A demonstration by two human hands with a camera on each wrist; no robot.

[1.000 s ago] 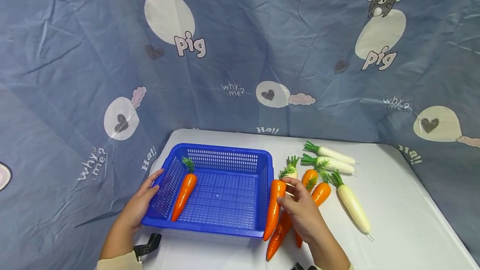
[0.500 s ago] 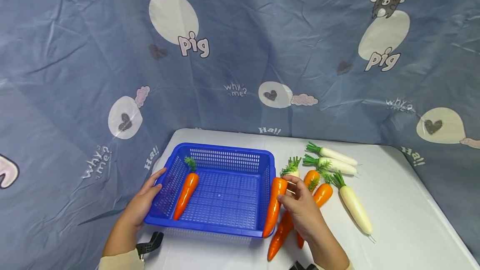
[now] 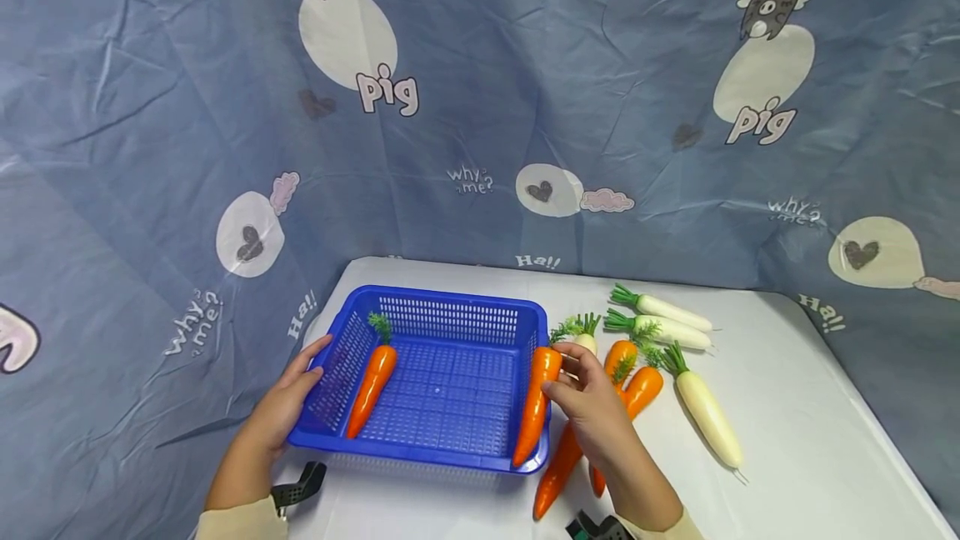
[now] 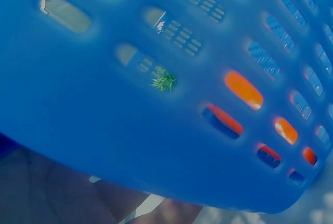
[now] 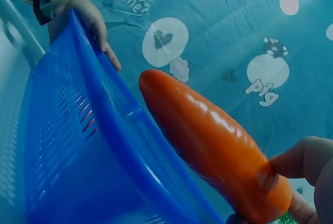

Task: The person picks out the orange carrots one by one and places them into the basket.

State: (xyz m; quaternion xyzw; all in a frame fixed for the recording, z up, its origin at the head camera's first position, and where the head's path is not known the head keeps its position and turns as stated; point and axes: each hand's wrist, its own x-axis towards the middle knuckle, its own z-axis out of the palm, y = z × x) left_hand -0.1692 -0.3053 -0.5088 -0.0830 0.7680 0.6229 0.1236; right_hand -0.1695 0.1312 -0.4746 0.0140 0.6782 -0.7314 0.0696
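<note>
My right hand (image 3: 588,394) pinches a carrot (image 3: 537,407) near its thick leafy end, thumb on one side and fingers on the other. This carrot overlaps the right rim of the blue plastic basket (image 3: 442,296), its tip pointing toward me. In the right wrist view the held carrot (image 5: 208,140) is raised beside the rim. My left hand (image 3: 285,398) grips the basket's left rim. Inside, along the left wall, lies another carrot (image 3: 372,390), whose orange shows through the slots in the left wrist view.
Several loose carrots (image 3: 643,388) lie right of the basket, partly under my right forearm. White radishes (image 3: 708,419) with green tops rest farther right and behind. The white table (image 3: 810,407) meets a blue patterned cloth (image 3: 465,107) at its back and left.
My right hand has carried the carrot left, from beside the basket to over its right rim. The left hand keeps its place on the basket.
</note>
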